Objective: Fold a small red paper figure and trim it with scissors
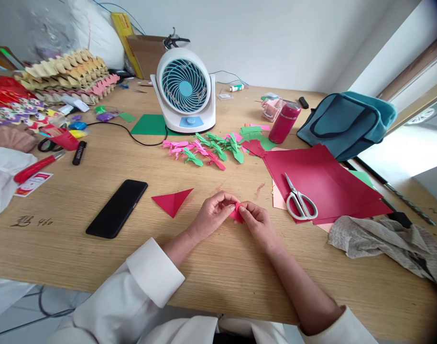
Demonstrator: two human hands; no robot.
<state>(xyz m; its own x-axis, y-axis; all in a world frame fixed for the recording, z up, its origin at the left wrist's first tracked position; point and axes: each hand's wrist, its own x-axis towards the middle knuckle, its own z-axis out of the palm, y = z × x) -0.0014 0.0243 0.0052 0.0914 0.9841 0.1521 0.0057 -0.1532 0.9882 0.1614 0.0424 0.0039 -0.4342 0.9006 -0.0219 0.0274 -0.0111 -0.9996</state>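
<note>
Over the table (pixel 222 267), near the middle of its front edge, left hand (pixel 214 213) and right hand (pixel 260 223) both pinch a small red paper piece (pixel 237 214), thumbs pressed on it; left of them lies a red paper triangle (pixel 173 202).
</note>
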